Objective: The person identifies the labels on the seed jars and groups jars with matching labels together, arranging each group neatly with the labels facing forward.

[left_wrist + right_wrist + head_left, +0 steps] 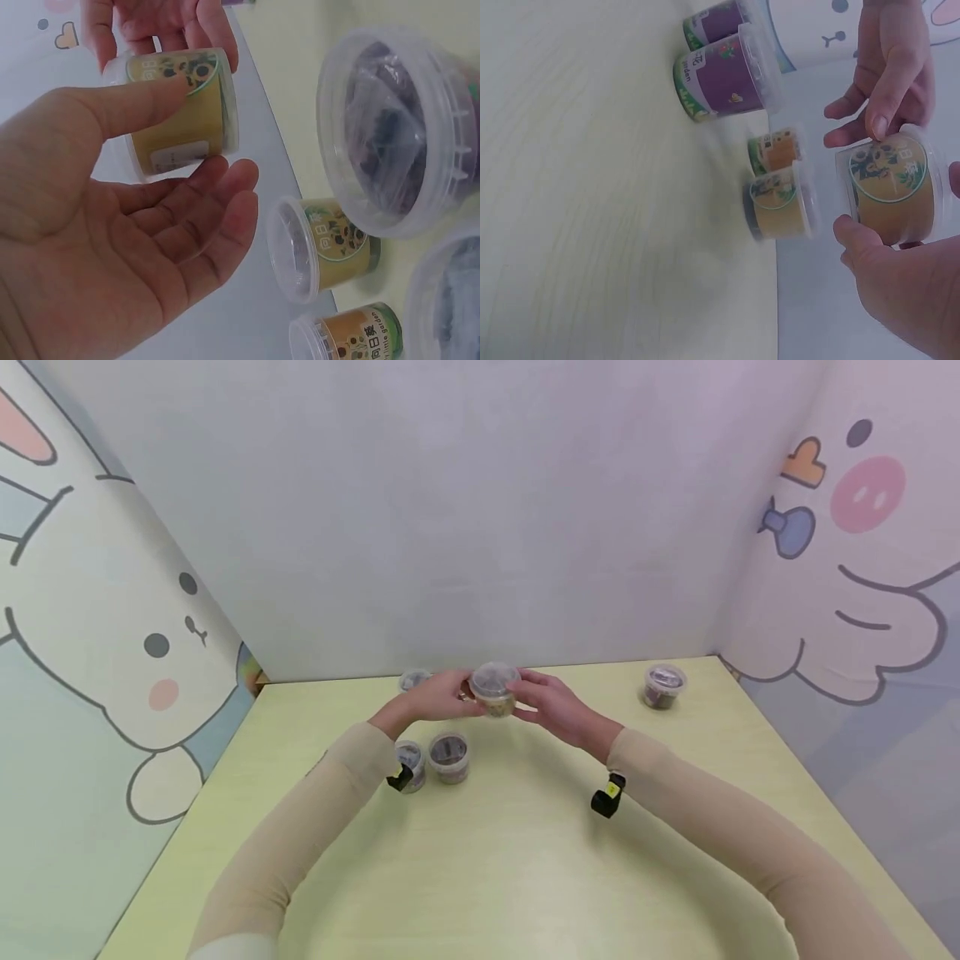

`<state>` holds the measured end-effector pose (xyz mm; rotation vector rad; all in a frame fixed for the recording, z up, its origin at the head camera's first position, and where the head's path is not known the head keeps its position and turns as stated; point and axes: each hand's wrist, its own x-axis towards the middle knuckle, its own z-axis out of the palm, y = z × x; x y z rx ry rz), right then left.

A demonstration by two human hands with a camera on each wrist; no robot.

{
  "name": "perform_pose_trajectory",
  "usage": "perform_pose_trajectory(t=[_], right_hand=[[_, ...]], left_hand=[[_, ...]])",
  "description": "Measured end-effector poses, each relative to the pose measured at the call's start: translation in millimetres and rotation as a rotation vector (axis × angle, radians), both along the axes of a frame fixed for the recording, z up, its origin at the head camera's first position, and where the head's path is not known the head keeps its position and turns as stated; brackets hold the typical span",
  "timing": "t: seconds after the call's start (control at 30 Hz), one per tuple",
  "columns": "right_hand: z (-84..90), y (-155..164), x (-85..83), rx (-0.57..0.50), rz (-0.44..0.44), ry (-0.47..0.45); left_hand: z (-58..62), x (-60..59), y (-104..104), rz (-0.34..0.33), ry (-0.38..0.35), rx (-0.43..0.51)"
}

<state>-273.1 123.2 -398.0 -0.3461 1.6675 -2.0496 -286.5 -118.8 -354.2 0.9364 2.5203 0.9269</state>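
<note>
Small clear plastic tub with yellow sunflower label (494,690) being held up over the pale yellow table (525,860), both hands gripping it.

Left hand (438,696) and right hand (551,703) are pinching its sides; probably light, thin-walled, slick, so best gripped round the labelled wall, not the snap lid. Similar tubs (449,757) are sitting nearby.

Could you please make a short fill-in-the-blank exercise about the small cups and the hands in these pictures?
1. The lifted cup is held by ____ hands.
2. Its label shows sunflowers on a ____ background.
3. The two cups farthest from the wall in the right wrist view have ____ labels.
4. One cup stands alone near the table's ____ corner.

Missing words: both; yellow; purple; far right
</note>
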Motion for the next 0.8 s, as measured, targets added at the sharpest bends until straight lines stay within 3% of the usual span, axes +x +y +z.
perform_pose_trajectory(t=[0.2,0.43,0.53,0.8], right_hand=[[-9.4,-12.8,-20.5,-0.041,-0.051,-0.01],[-19.9,-19.7,-34.9,-0.032,-0.063,-0.041],[-23.0,-21.7,-41.5,-0.039,-0.073,-0.032],[-30.5,-19.2,-49.6,-0.051,-0.117,-0.063]], left_hand=[[1.0,-13.4,4.1,0.055,-0.038,0.001],[-5.6,-27.3,11.6,0.19,-0.074,-0.071],[-9.0,-34.9,14.6,0.208,-0.036,-0.123],[-15.4,-46.4,24.6,0.173,0.105,-0.29]])
